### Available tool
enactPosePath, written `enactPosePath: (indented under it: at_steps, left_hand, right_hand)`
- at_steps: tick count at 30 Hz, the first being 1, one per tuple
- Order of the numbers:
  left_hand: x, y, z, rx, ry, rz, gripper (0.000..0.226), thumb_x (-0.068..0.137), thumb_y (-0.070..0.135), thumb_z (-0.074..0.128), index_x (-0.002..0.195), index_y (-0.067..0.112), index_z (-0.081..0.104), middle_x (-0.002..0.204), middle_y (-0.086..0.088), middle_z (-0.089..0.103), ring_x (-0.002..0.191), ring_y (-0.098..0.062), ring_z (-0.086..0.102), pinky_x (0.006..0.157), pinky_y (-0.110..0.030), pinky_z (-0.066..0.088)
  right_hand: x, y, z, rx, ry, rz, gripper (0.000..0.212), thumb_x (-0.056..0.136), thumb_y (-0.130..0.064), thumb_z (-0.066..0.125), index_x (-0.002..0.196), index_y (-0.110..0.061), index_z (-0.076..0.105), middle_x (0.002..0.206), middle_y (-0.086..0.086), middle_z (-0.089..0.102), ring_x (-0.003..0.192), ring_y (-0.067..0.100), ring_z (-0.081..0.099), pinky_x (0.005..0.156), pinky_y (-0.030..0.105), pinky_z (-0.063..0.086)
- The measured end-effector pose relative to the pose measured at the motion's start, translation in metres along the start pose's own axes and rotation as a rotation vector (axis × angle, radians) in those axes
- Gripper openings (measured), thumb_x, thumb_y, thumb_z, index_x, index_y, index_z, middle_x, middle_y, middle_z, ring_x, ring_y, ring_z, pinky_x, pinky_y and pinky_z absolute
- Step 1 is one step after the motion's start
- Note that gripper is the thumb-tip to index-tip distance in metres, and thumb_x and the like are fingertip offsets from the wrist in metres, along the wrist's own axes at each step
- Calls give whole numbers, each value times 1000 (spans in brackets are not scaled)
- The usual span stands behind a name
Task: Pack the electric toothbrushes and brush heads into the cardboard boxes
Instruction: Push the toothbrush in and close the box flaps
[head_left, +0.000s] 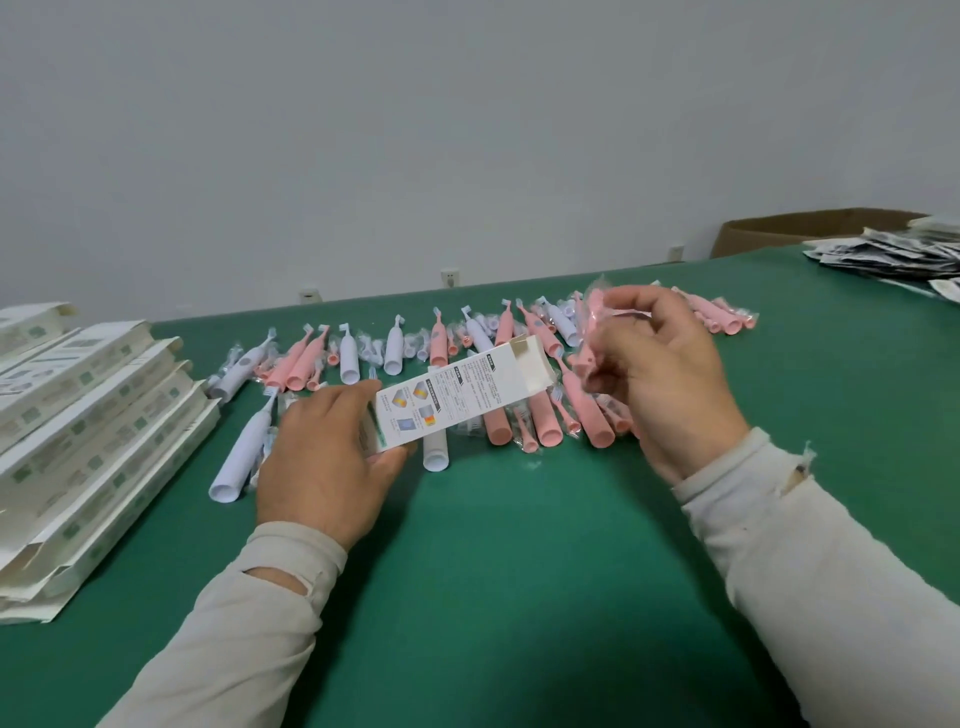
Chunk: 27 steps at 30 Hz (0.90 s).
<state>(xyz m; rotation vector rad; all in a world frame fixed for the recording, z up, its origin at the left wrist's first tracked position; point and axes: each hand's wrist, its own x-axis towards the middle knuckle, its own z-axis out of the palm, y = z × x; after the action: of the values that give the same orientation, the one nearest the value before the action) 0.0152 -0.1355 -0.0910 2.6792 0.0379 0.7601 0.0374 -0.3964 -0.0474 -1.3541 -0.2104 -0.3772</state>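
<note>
the left hand (327, 462) grips one printed cardboard box (460, 402) by its near end, fingers curled round it, the far flap standing open. the right hand (660, 379) pinches a pink brush head in a clear wrapper (592, 332) just beside that open mouth, not yet inside it, i'd say. a stack of boxes (98, 431) lies on the left of the green table (519, 597); whether they are filled i cannot tell. a long spread of pink and white toothbrushes (395, 345) and wrapped heads lies loose behind the hands, so most of the packing looks left to do.
</note>
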Motion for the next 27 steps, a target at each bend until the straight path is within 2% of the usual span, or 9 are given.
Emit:
enactPosePath:
  at_steps: [3,6,10,14,18,21,24,26,27]
  left_hand:
    - [-1,1,0,-9,-11,-9,58,84,42,72,137,30,53,134,5,57,124,-23,45,95,-43,43]
    - [-1,3,-1,-11,-11,-7,59,84,41,73,138,30,52,135,5,56,125,-22,44,96,-42,42]
    - [-2,6,-2,-5,-13,5,60,84,39,73,139,30,51,137,6,55,127,-20,42,96,-42,43]
    - [-2,6,-1,-7,-29,18,63,83,40,74,140,31,50,138,6,54,127,-21,43,98,-43,43]
    - [-2,7,0,-7,-23,30,63,82,41,75,139,31,51,137,5,55,128,-21,43,98,-44,43]
    - [-2,6,0,-12,-24,30,63,82,40,75,140,31,50,138,5,54,128,-21,43,98,-44,43]
    - [-2,6,-1,-19,-21,36,63,82,40,75,139,30,51,137,5,55,128,-22,43,98,-43,43]
    - [-2,6,-1,-18,-19,42,63,82,42,74,139,30,52,137,4,55,128,-22,43,97,-42,43]
    - [-3,7,0,-18,-19,44,63,82,43,74,139,30,52,136,5,56,127,-22,43,96,-41,43]
  right_hand:
    - [-13,11,23,-9,23,-90,30,73,-1,63,89,-26,58,85,-7,64,59,10,64,54,24,53]
    - [-13,20,23,-33,16,-91,43,83,4,60,104,-32,51,82,-10,63,58,7,64,54,25,54]
    - [-9,26,14,-114,40,-102,48,78,-8,61,106,-46,56,76,-15,62,62,9,67,56,24,54]
    - [-5,29,12,-161,129,-105,42,74,-16,66,92,-51,53,80,-12,68,71,18,74,68,39,61]
    - [-3,32,10,-187,185,-56,37,72,-24,74,93,-43,51,89,4,71,80,30,74,77,56,59]
    - [-3,36,9,-186,156,-9,34,75,-27,78,98,-32,54,83,5,75,77,25,75,77,51,59]
    - [-7,39,13,-168,69,-21,28,78,-28,81,94,-24,58,76,3,75,73,20,75,58,31,54]
    - [-9,40,17,-202,60,-49,19,84,-27,79,91,-21,62,78,2,76,74,18,75,56,30,55]
    - [-10,40,18,-217,70,-68,13,87,-27,76,89,-21,65,80,1,76,77,17,74,62,32,57]
